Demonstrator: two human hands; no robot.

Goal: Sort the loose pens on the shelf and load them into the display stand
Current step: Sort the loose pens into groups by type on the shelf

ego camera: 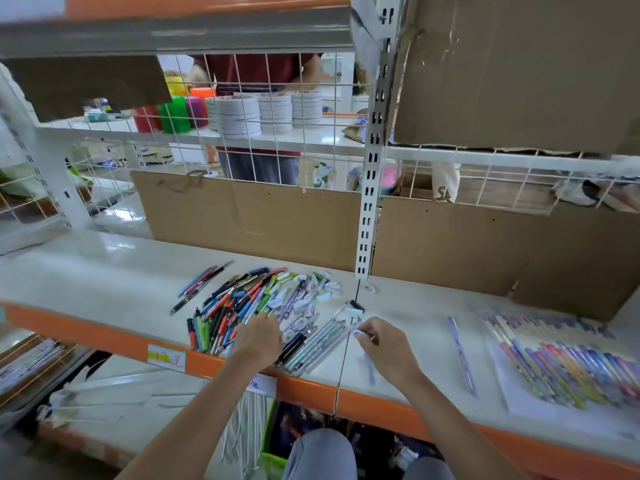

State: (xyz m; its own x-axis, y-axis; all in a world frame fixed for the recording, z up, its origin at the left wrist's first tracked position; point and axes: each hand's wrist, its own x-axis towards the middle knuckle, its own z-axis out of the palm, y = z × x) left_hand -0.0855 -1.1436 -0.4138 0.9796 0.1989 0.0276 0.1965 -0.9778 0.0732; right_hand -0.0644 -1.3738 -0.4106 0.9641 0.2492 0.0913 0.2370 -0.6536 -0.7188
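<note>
A small group of pens [201,287] is noted at ten o'clock on the shelf [86,271], set apart from the main pile [239,306]. That pile remains large and mixed, so the sorting is judged far from finished. The left hand [258,337] is laid on the pile's near edge, fingers curled down among the pens; whether one is gripped cannot be told. A pale-blue row [318,344] lies just beside it. The right hand [384,348] is pinched on a lilac pen [369,367]. One lilac pen [462,355] lies alone at three o'clock. The display stand [568,362], farther right, is seen partly loaded.
</note>
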